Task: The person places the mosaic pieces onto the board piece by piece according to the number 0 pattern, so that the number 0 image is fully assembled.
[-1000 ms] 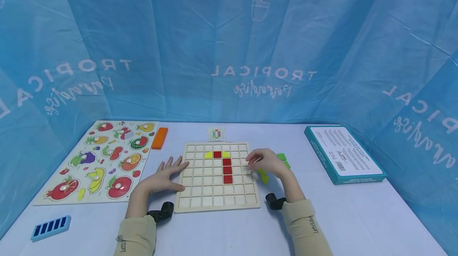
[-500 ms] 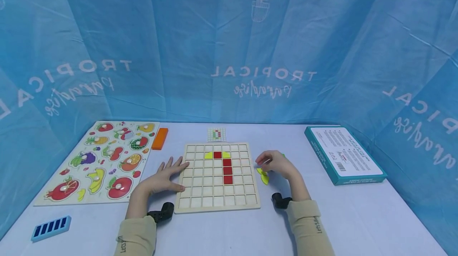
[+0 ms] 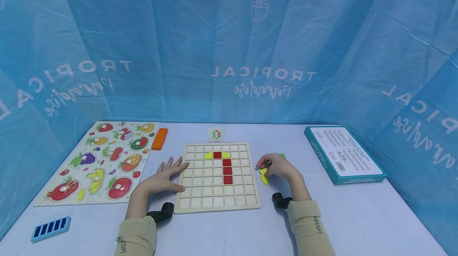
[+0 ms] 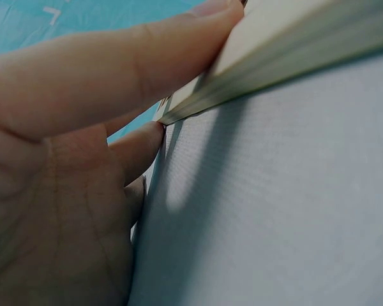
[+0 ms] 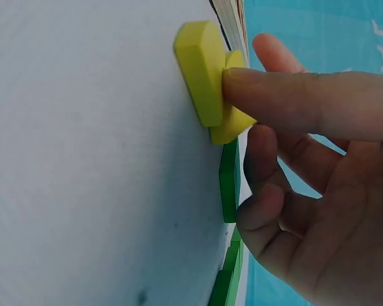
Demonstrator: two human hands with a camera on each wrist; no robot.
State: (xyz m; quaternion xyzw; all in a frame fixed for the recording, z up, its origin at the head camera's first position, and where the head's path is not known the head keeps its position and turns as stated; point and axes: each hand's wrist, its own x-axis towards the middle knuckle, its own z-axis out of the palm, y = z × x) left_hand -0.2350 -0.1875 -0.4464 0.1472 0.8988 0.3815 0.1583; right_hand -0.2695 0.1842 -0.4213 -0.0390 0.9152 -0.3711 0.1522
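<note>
Curtain, one and blue, is hung behind one white table. Clock positions are taken from the grid board's centre: one fruit puzzle is laid at 9 o'clock, one teal box at 3. Two hands are seen: the left hand is spread wide, fingers rested on the board's 9 o'clock edge; the right hand is curled just off its 3 o'clock edge, one loose yellow piece touched by its thumb; whether it is gripped cannot be told. One blue block is placed between 8 and 9, one orange block at 10, one card at 12. Four red squares are set in the grid; green pieces, partly hidden, cannot be counted. Two yellow corners flank the topmost red square.
</note>
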